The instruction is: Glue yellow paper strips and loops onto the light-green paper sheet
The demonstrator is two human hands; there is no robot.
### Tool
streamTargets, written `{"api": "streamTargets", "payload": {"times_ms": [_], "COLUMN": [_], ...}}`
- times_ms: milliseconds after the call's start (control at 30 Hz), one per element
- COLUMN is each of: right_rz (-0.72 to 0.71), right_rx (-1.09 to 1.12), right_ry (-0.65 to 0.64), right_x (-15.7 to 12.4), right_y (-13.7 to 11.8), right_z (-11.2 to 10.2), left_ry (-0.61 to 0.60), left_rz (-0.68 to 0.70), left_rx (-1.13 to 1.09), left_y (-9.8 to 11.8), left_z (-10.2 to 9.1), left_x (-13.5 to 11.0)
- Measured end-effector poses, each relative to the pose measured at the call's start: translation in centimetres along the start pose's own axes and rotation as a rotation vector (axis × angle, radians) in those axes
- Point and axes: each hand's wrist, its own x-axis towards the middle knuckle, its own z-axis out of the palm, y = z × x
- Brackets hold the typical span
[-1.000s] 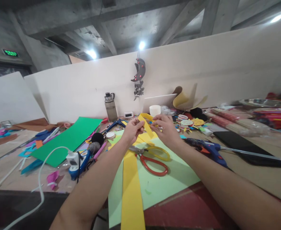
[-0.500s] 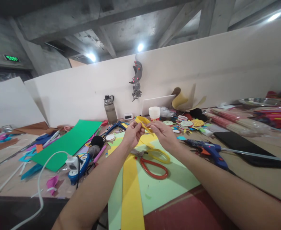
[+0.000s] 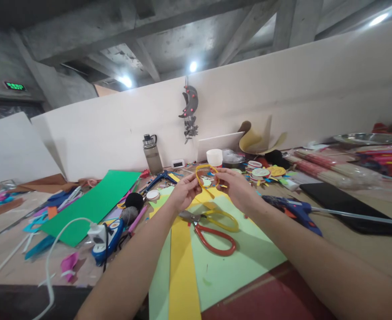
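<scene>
Between my two hands a thin yellow strip (image 3: 202, 166) is bent into a loop, seen nearly edge-on as a ring. My left hand (image 3: 186, 192) pinches its left side; my right hand (image 3: 233, 184) pinches its right side. Below them lie scissors (image 3: 216, 251) with one red and one yellow handle, their blades pointing left. They rest on a pale green sheet (image 3: 242, 249). A long yellow strip (image 3: 183, 275) runs over that sheet toward me, and more yellow material is partly hidden behind the scissors and hands.
Leftward are a green sheet (image 3: 92, 206), a blue power strip (image 3: 107, 244) with a white cable, and black and grey yarn balls. A blue glue gun (image 3: 297, 209) and a black tablet-like slab (image 3: 349, 209) lie right. Behind stand a bottle (image 3: 153, 155) and a white cup (image 3: 215, 157).
My hands have moved slightly apart. The yellow strip, folded up between my fingers before, is now opened into a round loop facing me. The view has shifted slightly.
</scene>
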Motion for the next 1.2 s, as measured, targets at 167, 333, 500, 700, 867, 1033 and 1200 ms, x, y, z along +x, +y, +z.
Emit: {"api": "streamTargets", "payload": {"times_ms": [167, 333, 500, 700, 867, 1033, 1200], "right_rz": [0.067, 0.120, 0.119, 0.101, 0.101, 0.134, 0.137], "right_rx": [0.021, -0.028, -0.027, -0.061, -0.080, -0.052, -0.074], "right_ry": [-0.010, -0.076, -0.034, -0.018, 0.008, 0.014, -0.049], "right_x": [0.3, 0.6, 1.0, 1.1, 1.1, 1.3, 1.2], "right_y": [0.1, 0.5, 0.8, 1.1, 1.1, 1.3, 1.4], "right_z": [-0.4, -0.8, -1.0, -1.1, -1.3, -1.1, -1.0], "left_ry": [0.049, 0.055, 0.072, 0.078, 0.086, 0.111, 0.132], "left_rz": [-0.014, -0.055, -0.033, -0.063, -0.108, -0.103, -0.108], "left_rx": [0.007, 0.006, -0.103, -0.109, -0.097, -0.104, -0.061], "left_y": [0.0, 0.3, 0.3, 0.2, 0.0, 0.1, -0.1], "left_z": [-0.1, -0.2, -0.9, -1.4, -1.4, -1.4, -1.3], "left_x": [0.0, 0.0, 0.4, 0.5, 0.6, 0.5, 0.4]}}
